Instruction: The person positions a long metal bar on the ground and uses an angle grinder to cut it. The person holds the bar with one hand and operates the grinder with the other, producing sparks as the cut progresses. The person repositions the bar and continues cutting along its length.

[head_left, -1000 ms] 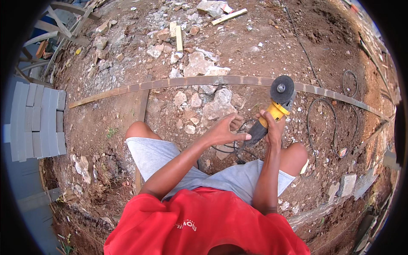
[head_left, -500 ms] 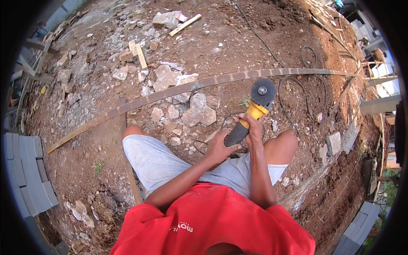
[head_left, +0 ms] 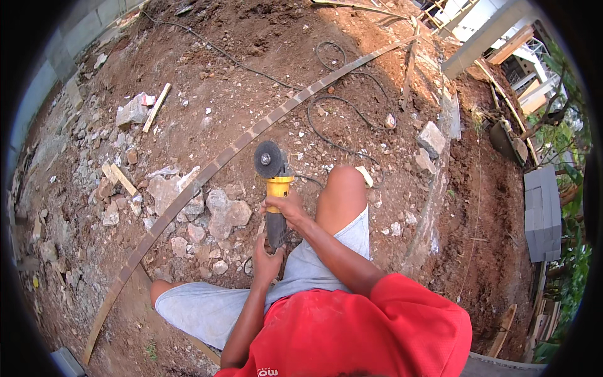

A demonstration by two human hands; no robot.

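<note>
I hold a yellow and black angle grinder [head_left: 277, 187] over my lap, its round dark disc [head_left: 266, 159] pointing away from me. My right hand [head_left: 289, 208] wraps the body just behind the yellow head. Lower down, my left hand [head_left: 267, 261] grips the rear of the black body. Just past the disc, a long narrow strip [head_left: 212, 168] with regular light bands lies across the ground. The grinder's power cable partly shows beside my right knee. From this picture I cannot tell whether the disc is spinning.
Broken concrete chunks [head_left: 226, 212] lie just left of the grinder. A black cable [head_left: 217, 49] runs over the soil, ending near a small plug [head_left: 390, 120]. Short wood pieces [head_left: 157, 108] lie farther left. Grey blocks [head_left: 543, 213] are stacked at right, beyond a dug trench [head_left: 483, 251].
The view has swung to the right, so the grinder and strip appear farther left and more steeply angled. Both hands keep their hold on the grinder.
</note>
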